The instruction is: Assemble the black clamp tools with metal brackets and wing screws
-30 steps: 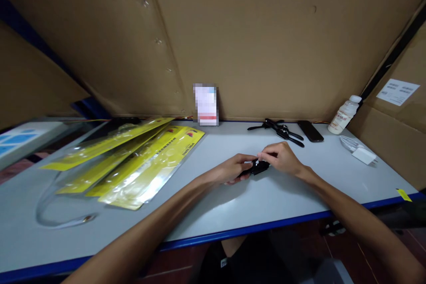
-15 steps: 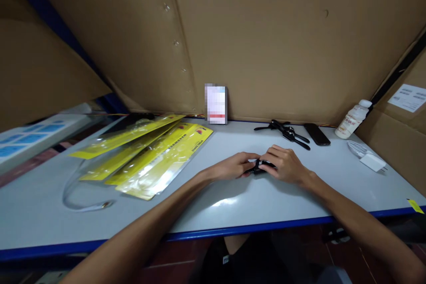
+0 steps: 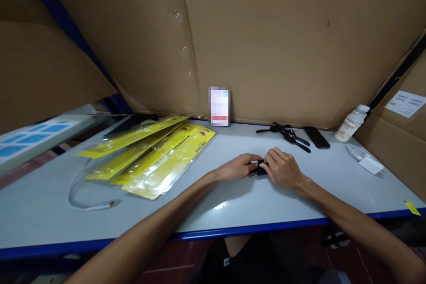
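Observation:
Near the middle of the table, both hands hold one black spokeshave, mostly hidden by the fingers. My left hand is closed on its left end, thumb and fingers pinching it. My right hand curls over its right side, with the thumb pressed against the centre. Behind the right hand, more black spokeshaves lie crossed over each other on the table.
Yellow-and-clear blister packs fan out at left, beside a pale cable. A lit phone leans on the cardboard wall. A dark phone-like slab, a white bottle and a charger are at right.
The right hand has turned slightly and its fingers have drawn in closer over the black spokeshave. The camera view has shifted a little; the other things stay put.

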Available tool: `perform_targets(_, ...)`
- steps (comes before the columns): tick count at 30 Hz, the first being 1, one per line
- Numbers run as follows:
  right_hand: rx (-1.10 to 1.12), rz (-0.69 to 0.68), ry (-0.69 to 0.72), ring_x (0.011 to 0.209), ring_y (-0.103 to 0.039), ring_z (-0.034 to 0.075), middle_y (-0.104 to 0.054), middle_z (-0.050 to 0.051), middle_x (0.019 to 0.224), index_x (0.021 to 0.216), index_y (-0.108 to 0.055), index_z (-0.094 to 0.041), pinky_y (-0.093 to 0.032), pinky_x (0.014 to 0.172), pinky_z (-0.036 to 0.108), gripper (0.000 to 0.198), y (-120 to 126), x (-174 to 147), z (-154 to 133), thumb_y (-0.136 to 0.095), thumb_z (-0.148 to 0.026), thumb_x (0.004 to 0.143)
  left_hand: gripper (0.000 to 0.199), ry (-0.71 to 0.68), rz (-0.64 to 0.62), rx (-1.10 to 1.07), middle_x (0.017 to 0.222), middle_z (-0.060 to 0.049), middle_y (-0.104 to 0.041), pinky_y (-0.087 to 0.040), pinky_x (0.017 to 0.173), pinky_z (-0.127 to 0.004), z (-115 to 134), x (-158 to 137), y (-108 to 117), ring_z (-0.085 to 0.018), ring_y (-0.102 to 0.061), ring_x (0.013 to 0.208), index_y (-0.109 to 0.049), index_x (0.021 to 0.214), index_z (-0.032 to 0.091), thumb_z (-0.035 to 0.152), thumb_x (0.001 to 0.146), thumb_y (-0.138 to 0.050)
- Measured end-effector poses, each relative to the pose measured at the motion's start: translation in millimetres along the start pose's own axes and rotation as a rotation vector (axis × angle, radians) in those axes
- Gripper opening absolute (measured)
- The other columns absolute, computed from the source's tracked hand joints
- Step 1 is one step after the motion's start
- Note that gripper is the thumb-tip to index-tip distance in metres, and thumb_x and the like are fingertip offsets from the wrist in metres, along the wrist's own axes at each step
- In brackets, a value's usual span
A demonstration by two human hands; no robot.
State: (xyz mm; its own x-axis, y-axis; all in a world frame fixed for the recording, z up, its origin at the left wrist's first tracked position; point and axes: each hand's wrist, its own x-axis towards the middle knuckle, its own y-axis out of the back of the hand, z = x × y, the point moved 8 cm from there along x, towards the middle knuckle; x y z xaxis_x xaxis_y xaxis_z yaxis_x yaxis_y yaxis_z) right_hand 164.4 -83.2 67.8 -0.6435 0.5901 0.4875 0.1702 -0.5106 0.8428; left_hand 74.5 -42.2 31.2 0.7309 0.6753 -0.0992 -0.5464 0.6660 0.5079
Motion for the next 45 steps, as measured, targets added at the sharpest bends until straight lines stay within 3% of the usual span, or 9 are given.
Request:
perform_targets(8,0.062,-0.033,-0.181,0.084,-0.055,0.022,-0.064,0.010,0.088,0.089,-0.061,-0.016,-0.039,0.066,0.032,0.015,-4.3,1.4,2.0,-0.053,-0.024,0.098,0.032,-0.003,0.014,-0.002,0.059,0.004,-0.044,-0.030,0.055,-0.024,-2.1,2.3,0.6,-0.010,-0.036,0.054,-0.063,0.100,0.010,0.035,0.089,-0.047)
perform_targets(13,0.196,0.129,-0.177,0.081,-0.055,0.019,-0.065,0.007,0.082,0.079,-0.063,-0.017,-0.040,0.074,0.030,0.025,6.3,5.7,24.8,-0.054,-0.030,0.099,0.041,0.102,0.067,-0.119,0.056,0.006,-0.043,-0.024,0.047,-0.022,-12.9,1.5,8.8,-0.009,-0.031,0.046,-0.060,0.114,0.010,0.039,0.088,-0.047)
perform_targets(18,0.206,0.339,-0.473,0.055,-0.038,0.012,-0.045,-0.001,0.054,0.051,-0.043,-0.019,-0.028,0.058,0.028,0.050,19.2,-9.5,92.9,-0.048,-0.035,0.098,0.053,0.232,0.357,-0.116,0.058,0.004,-0.048,-0.026,0.046,-0.021,-41.4,-2.4,48.3,-0.010,-0.036,0.044,-0.058,0.128,0.014,0.047,0.088,-0.051)
perform_targets(23,0.222,0.306,-0.712,0.049,-0.021,0.010,-0.030,-0.004,0.046,0.045,-0.031,-0.019,-0.016,0.053,0.030,0.053,9.1,-29.6,146.7,-0.051,-0.038,0.091,0.052,0.366,0.654,0.378,0.091,-0.007,-0.073,-0.041,0.064,-0.026,-56.6,-13.6,91.7,-0.020,-0.063,0.074,-0.058,0.131,0.017,0.036,0.083,-0.061)
perform_targets(28,0.164,0.191,-0.768,0.050,-0.030,0.012,-0.049,0.000,0.048,0.048,-0.047,-0.018,-0.016,0.054,0.030,0.048,0.0,-34.4,161.8,-0.051,-0.038,0.091,0.050,0.524,0.643,0.662,0.114,-0.013,-0.073,-0.047,0.076,-0.031,-58.8,-13.8,97.9,-0.030,-0.067,0.103,-0.057,0.133,0.020,0.034,0.085,-0.056)
perform_targets(35,0.129,0.004,-0.784,0.057,-0.050,0.014,-0.069,0.005,0.065,0.063,-0.066,-0.019,-0.018,0.055,0.030,0.036,-6.2,-32.1,156.2,-0.053,-0.034,0.093,0.052,0.520,0.550,0.874,0.108,-0.018,-0.073,-0.049,0.076,-0.037,-46.7,17.2,97.8,-0.035,-0.069,0.099,-0.060,0.130,0.015,0.042,0.088,-0.047)
perform_targets(39,0.092,-0.010,-0.815,0.060,-0.054,0.015,-0.071,0.006,0.070,0.067,-0.068,-0.020,-0.019,0.055,0.030,0.034,-8.7,-36.3,165.2,-0.054,-0.036,0.093,0.046,0.457,0.525,0.943,0.119,-0.018,-0.068,-0.050,0.084,-0.038,-39.9,42.8,101.4,-0.033,-0.066,0.106,-0.064,0.126,0.014,0.035,0.088,-0.048)
perform_targets(42,0.053,0.014,-0.875,0.060,-0.055,0.015,-0.071,0.006,0.071,0.068,-0.068,-0.021,-0.020,0.056,0.029,0.035,-6.8,-44.5,180.2,-0.053,-0.039,0.094,0.047,0.408,0.533,0.959,0.126,-0.019,-0.064,-0.047,0.096,-0.039,-24.4,56.2,100.3,-0.033,-0.059,0.118,-0.062,0.130,0.014,0.028,0.087,-0.052)
perform_targets(45,0.017,0.033,-0.944,0.062,-0.056,0.016,-0.070,0.006,0.071,0.070,-0.068,-0.021,-0.022,0.056,0.028,0.036,-2.7,-53.8,195.2,-0.052,-0.040,0.095,0.054,0.328,0.558,0.975,0.137,-0.020,-0.057,-0.043,0.103,-0.045,15.1,44.0,84.2,-0.034,-0.052,0.126,-0.053,0.140,0.013,0.027,0.088,-0.053)
